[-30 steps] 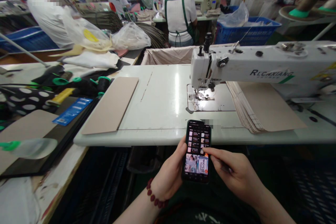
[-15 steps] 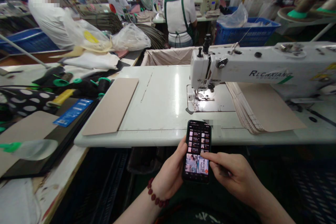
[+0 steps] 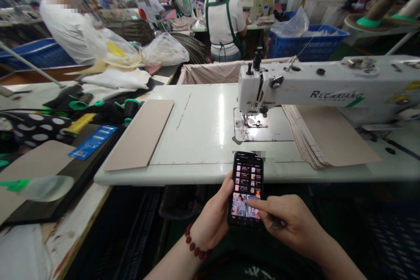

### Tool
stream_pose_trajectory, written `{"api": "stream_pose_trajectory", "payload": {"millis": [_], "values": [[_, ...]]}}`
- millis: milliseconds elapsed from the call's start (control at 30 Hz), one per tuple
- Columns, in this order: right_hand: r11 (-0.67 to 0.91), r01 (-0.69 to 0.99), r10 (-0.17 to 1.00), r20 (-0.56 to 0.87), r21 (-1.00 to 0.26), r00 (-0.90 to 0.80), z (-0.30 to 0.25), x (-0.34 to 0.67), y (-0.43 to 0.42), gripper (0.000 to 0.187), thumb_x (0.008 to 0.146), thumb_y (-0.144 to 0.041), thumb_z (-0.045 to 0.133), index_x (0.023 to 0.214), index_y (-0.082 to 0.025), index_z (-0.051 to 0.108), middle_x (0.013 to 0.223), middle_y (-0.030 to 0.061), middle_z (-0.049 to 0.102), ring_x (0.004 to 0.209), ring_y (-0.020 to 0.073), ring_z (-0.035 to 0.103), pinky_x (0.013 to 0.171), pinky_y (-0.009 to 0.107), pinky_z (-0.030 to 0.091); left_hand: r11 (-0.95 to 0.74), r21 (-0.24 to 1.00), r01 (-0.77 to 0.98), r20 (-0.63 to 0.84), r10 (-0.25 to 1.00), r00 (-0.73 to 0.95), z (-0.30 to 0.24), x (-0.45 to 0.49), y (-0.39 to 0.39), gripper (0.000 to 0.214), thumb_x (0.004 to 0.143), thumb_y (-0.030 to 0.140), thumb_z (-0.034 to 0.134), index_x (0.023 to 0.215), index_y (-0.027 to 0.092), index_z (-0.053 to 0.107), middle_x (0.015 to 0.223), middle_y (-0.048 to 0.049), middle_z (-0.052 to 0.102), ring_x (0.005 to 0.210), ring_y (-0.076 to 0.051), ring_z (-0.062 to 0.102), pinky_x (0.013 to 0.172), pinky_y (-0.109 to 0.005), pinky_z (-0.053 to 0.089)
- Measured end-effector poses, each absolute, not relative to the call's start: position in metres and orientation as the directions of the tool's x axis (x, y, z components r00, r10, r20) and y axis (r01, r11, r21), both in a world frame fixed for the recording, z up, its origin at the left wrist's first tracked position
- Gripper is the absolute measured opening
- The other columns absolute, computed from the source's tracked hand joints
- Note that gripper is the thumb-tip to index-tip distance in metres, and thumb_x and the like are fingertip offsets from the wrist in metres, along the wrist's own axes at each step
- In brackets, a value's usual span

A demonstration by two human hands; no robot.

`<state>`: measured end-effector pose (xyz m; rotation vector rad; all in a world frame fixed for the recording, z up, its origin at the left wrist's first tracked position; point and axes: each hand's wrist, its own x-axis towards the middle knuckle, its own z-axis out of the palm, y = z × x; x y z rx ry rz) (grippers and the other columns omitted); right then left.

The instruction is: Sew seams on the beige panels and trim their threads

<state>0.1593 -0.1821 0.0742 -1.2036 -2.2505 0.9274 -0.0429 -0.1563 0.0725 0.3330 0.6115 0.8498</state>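
A smartphone (image 3: 243, 170) with a lit dark screen rests in my left hand (image 3: 213, 216), whose fingers are closed round its left side and back. The screen shows rows of small pictures with text and two larger pictures below. My right hand (image 3: 293, 218) has its index finger stretched over the lower screen, at or just above the glass. Its other fingers are curled in, and a small greyish thing (image 3: 278, 222) shows between them, too little of it to name. Beyond the phone stands a sewing machine (image 3: 295, 81) with its needle area lit.
Flat beige panels (image 3: 141, 135) lie at the table's left end, and a beige stack (image 3: 334, 140) sits under the machine arm. Thread spools (image 3: 131, 109), a blue packet (image 3: 92, 141) and a clear bottle (image 3: 49, 188) are on the left bench. A co-worker (image 3: 225, 22) sits ahead.
My right index finger has moved down and slightly left across the screen, from beneath the rows to the larger pictures. My left hand and the phone have hardly moved.
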Motion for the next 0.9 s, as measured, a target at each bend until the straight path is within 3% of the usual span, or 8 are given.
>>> {"api": "stream_pose_trajectory", "payload": {"millis": [333, 900], "values": [[0.364, 0.609, 0.868, 0.021, -0.705, -0.496, 0.0689, 0.1617, -0.1825, 0.046, 0.088, -0.022, 0.055, 0.132, -0.034, 0.051, 0.085, -0.0027, 0.064, 0.069, 0.0123, 0.053, 0.063, 0.025, 0.031, 0.626, 0.482, -0.613, -0.364, 0.779, 0.51, 0.0691, -0.043, -0.1567, 0.044, 0.1, 0.036, 0.042, 0.142, 0.02, 0.044, 0.138, -0.009, 0.053, 0.129, -0.029, 0.045, 0.109, -0.044, 0.032], [0.322, 0.587, 0.889, 0.023, -0.743, -0.458, 0.0725, 0.1606, -0.1805, 0.038, 0.092, -0.027, 0.053, 0.129, -0.032, 0.054, 0.083, -0.0019, 0.063, 0.069, 0.0123, 0.054, 0.063, 0.025, 0.033, 0.622, 0.501, -0.602, -0.346, 0.781, 0.519, 0.0707, -0.0443, -0.1571, 0.042, 0.101, 0.035, 0.039, 0.141, 0.021, 0.044, 0.135, -0.0106, 0.055, 0.124, -0.028, 0.05, 0.108, -0.045, 0.032]]}}
